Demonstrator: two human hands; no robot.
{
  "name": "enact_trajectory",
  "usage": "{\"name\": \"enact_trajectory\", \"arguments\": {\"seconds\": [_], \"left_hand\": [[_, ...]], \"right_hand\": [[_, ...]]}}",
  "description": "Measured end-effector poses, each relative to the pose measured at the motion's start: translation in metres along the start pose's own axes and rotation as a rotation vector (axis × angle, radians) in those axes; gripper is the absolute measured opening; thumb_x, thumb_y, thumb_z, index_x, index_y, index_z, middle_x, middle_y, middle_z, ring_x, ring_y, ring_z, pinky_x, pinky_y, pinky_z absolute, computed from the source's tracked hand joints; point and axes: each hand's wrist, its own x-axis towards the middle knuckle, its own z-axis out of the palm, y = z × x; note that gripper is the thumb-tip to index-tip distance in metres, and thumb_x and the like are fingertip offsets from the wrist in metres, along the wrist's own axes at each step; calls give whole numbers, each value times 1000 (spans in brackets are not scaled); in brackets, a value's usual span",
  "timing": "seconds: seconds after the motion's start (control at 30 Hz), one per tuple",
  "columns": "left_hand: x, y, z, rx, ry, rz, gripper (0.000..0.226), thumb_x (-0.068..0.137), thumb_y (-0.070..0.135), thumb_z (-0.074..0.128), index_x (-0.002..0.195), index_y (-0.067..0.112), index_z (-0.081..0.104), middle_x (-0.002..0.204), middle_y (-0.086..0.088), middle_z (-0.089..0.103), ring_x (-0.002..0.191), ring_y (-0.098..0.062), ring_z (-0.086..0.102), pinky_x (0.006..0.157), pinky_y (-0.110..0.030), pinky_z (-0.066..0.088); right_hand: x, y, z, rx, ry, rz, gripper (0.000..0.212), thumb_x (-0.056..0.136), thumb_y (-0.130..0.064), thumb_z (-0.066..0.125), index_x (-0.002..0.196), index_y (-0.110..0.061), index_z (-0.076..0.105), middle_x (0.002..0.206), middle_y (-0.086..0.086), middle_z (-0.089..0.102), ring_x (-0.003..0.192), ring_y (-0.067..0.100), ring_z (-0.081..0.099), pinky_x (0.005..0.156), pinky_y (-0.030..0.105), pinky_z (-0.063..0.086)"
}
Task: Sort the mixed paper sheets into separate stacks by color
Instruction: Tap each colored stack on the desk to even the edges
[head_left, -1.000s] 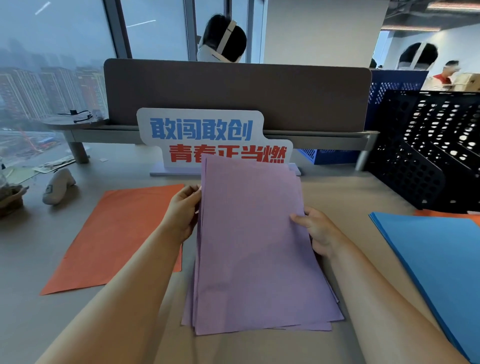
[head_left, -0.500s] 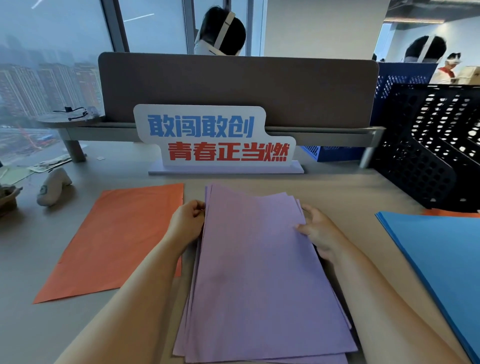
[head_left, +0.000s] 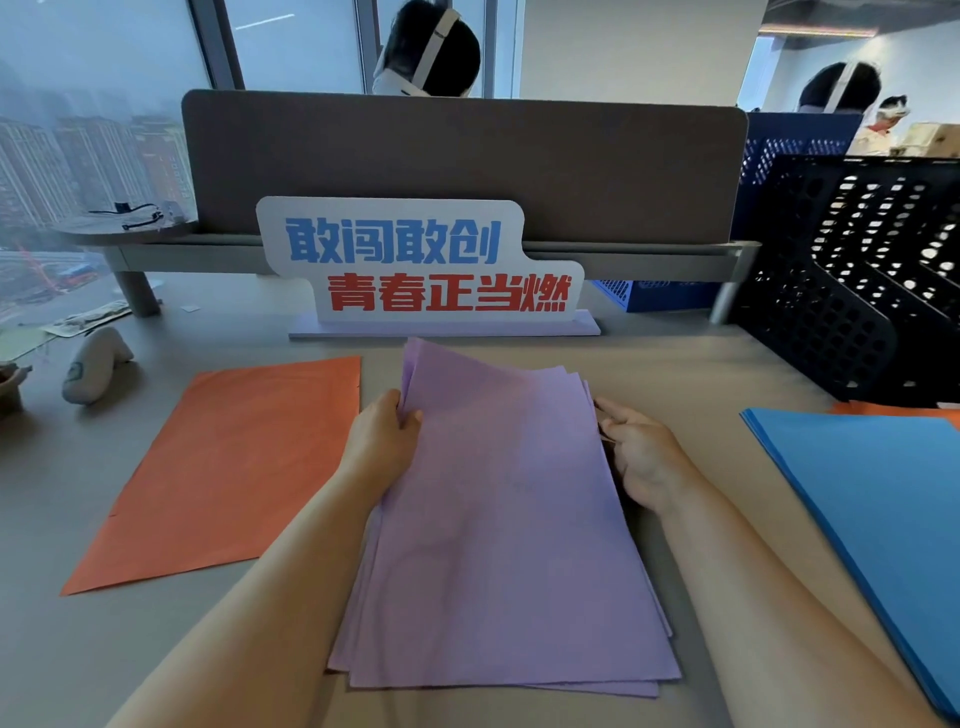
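Observation:
A stack of purple sheets (head_left: 498, 530) lies in the middle of the desk, its edges slightly fanned. My left hand (head_left: 382, 441) grips the stack's left edge near the far corner, thumb on top. My right hand (head_left: 641, 457) rests against the stack's right edge with its fingers curled at the sheets' side. An orange sheet (head_left: 228, 467) lies flat to the left. A blue stack (head_left: 872, 525) lies at the right, with an orange sheet (head_left: 904, 410) showing under its far edge.
A white sign with blue and red lettering (head_left: 421, 265) stands behind the purple stack, in front of a brown divider (head_left: 467, 161). Black perforated file racks (head_left: 862, 280) stand at the back right. A white handheld device (head_left: 93, 366) lies at the left.
The purple stack, held tilted up a second ago, has come down flat on the desk. Both hands have stayed at its side edges.

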Motion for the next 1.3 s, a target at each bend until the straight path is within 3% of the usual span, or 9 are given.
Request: {"name": "enact_trajectory", "arguments": {"seconds": [0.27, 0.4, 0.47, 0.53, 0.67, 0.73, 0.9, 1.07, 1.3], "left_hand": [[2, 2, 2, -3, -99, -14, 15, 95, 18, 46, 95, 4, 51, 95, -15, 56, 94, -32, 53, 65, -28, 27], [-2, 5, 7, 91, -154, 15, 44, 95, 32, 48, 129, 4, 45, 132, -16, 45, 123, -34, 42, 92, -33, 35], [-2, 3, 9, 99, -140, 26, 65, 93, 38, 51, 145, 8, 26, 150, -14, 23, 139, -32, 22, 111, -37, 22], [0, 0, 8, -124, -111, -49, 84, 89, 39, 59, 149, 7, 10, 154, -13, 21, 141, -29, 22, 115, -40, 22], [0, -2, -1, -769, -248, -210, 68, 82, 30, 70, 138, 7, 40, 123, -8, 60, 108, -25, 61, 96, -44, 49], [-4, 1, 0, -786, -333, -175, 42, 86, 18, 66, 124, 2, 54, 111, -10, 67, 98, -26, 65, 90, -43, 52], [-1, 2, -2, -748, -63, -129, 19, 90, 11, 60, 108, 4, 61, 95, -11, 68, 84, -27, 64, 81, -41, 55], [-2, 8, -11, -883, -21, -183, 12, 96, 13, 51, 106, 10, 58, 86, -5, 66, 68, -16, 63, 54, -25, 56], [-6, -10, -43, -560, 9, -94, 32, 99, 35, 39, 102, 13, 63, 108, -9, 67, 100, -29, 62, 90, -43, 49]], "right_hand": [[-6, -5, 2, 0, -78, -11, 40, 91, 10, 34, 98, -13, 67, 81, -1, 71, 65, 10, 67, 56, 18, 51], [-10, -8, 8, -111, -35, -89, 37, 89, 12, 41, 115, -6, 59, 90, 1, 67, 76, 15, 64, 62, 22, 53], [-12, -12, 9, -119, 0, -174, 39, 88, 11, 45, 116, -12, 58, 96, -2, 67, 83, 13, 66, 67, 21, 54], [-13, -16, 8, -50, 3, -259, 37, 90, 6, 50, 116, -19, 57, 102, -2, 68, 92, 14, 66, 73, 24, 56], [-15, -21, 6, 119, 7, -340, 30, 92, 3, 48, 117, -13, 56, 101, 0, 68, 88, 13, 67, 65, 21, 55], [-15, -21, 5, 171, 16, -332, 28, 94, -1, 47, 119, -11, 55, 101, 1, 68, 85, 13, 68, 63, 22, 55], [-13, -13, 6, 59, -114, -63, 26, 95, -22, 53, 116, -9, 60, 100, 5, 71, 88, 20, 68, 78, 33, 53], [-18, -7, 14, -251, -301, 43, 25, 91, -6, 57, 116, -9, 58, 101, 4, 68, 88, 20, 65, 79, 31, 52], [-27, -17, 28, -431, -143, -102, 22, 88, -4, 60, 109, -9, 57, 90, 0, 65, 75, 14, 62, 67, 26, 51]]}}
